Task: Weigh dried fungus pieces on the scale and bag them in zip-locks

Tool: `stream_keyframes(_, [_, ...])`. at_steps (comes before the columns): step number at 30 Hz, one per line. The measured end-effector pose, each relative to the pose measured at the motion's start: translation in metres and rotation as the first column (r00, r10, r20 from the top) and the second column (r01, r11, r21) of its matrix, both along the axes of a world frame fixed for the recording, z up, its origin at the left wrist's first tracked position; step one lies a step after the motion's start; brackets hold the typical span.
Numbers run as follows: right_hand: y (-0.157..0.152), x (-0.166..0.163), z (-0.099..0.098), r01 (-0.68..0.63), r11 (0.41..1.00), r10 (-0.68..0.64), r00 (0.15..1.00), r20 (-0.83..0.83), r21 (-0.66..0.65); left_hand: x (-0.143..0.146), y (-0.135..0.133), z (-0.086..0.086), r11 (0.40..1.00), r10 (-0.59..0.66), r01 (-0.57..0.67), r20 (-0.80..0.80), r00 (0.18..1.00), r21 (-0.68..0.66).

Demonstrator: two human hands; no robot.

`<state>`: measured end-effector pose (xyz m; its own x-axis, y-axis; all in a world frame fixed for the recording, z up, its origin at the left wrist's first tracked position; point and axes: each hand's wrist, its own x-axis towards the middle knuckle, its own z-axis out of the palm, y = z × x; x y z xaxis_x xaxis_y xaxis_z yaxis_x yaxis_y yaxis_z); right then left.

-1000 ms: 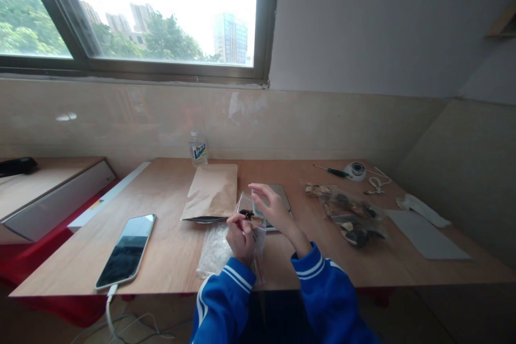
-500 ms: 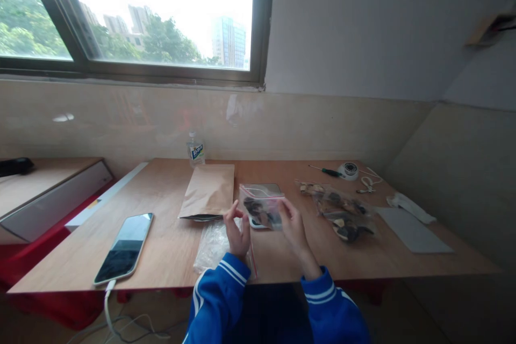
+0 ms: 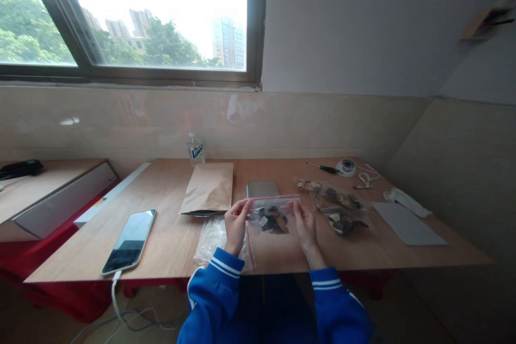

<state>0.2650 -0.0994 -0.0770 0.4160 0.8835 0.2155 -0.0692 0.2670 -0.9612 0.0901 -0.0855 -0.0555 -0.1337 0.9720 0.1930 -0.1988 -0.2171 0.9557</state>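
Note:
A clear zip bag [image 3: 273, 221] with a red seal line hangs stretched between both hands, dark and brownish pieces lying in its lower part. My left hand [image 3: 237, 224] pinches its upper left corner. At the upper right edge, my right hand [image 3: 305, 228] grips it the same way. Behind the bag sits a flat grey-topped device [image 3: 263, 189], partly covered. A stack of clear plastic bags [image 3: 210, 242] lies beneath and left of my left hand. More filled zip bags [image 3: 338, 204] with similar pieces rest right of my right hand.
A brown paper pouch [image 3: 209, 188] lies left of centre, a plastic bottle [image 3: 195, 149] behind it. A phone [image 3: 129, 241] with a cable is at the left. To the right are a screwdriver [image 3: 328, 170], a white camera-like object [image 3: 346, 167] and a white sheet [image 3: 409, 224].
My left hand has closed on the left corner of the bag, where its fingers were off it before. The bag is now spread wide, its seal line nearly level.

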Motion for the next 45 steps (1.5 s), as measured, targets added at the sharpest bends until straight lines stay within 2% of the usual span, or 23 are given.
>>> stream_keyframes(3, [0.0, 0.008, -0.015, -0.02, 0.999, 0.021, 0.999, 0.028, -0.041, 0.0, -0.003, -0.013, 0.998, 0.012, -0.011, 0.019, 1.0, -0.054])
stream_keyframes(7, [-0.004, 0.015, -0.027, -0.091, 0.993, 0.095, 0.994, 0.05, -0.073, -0.002, -0.003, -0.028, 0.992, -0.1, 0.099, -0.005, 0.995, -0.077])
stream_keyframes(12, [-0.006, 0.016, -0.031, -0.053, 0.998, 0.053, 0.999, -0.009, -0.044, -0.004, -0.001, -0.039, 0.979, -0.186, 0.184, -0.022, 0.982, -0.086])
stream_keyframes(16, [-0.004, 0.018, -0.035, -0.009, 0.999, 0.008, 1.0, -0.015, -0.05, -0.005, 0.002, -0.044, 0.976, -0.2, 0.199, 0.002, 0.98, -0.094])
stream_keyframes(21, [-0.002, 0.019, -0.037, 0.006, 1.0, -0.004, 0.999, 0.042, -0.029, -0.005, 0.003, -0.045, 0.981, -0.14, 0.149, 0.075, 0.987, -0.126])
stream_keyframes(24, [-0.002, 0.019, -0.036, 0.028, 0.999, -0.027, 0.997, 0.067, -0.017, -0.006, 0.003, -0.043, 0.988, -0.102, 0.107, 0.05, 0.994, -0.112])
stream_keyframes(28, [-0.002, 0.02, -0.036, 0.057, 0.998, -0.054, 0.991, 0.121, -0.022, -0.009, 0.003, -0.041, 0.99, -0.113, 0.114, 0.018, 0.993, -0.089])
stream_keyframes(36, [0.0, 0.018, -0.044, 0.162, 0.987, -0.158, 0.956, 0.247, 0.003, -0.007, 0.005, -0.048, 0.997, -0.051, 0.046, -0.069, 0.996, -0.059])
stream_keyframes(40, [0.001, 0.019, -0.046, 0.157, 0.987, -0.156, 0.943, 0.293, 0.019, -0.005, 0.005, -0.05, 0.999, -0.017, 0.014, -0.082, 0.996, -0.035])
stream_keyframes(43, [-0.001, 0.02, -0.046, 0.161, 0.987, -0.155, 0.943, 0.295, 0.003, -0.004, 0.005, -0.049, 0.999, -0.033, 0.031, -0.062, 0.997, -0.037])
stream_keyframes(45, [-0.004, 0.019, -0.044, 0.217, 0.976, -0.207, 0.916, 0.343, 0.009, -0.005, 0.003, -0.047, 0.998, -0.051, 0.05, -0.063, 0.997, -0.025])
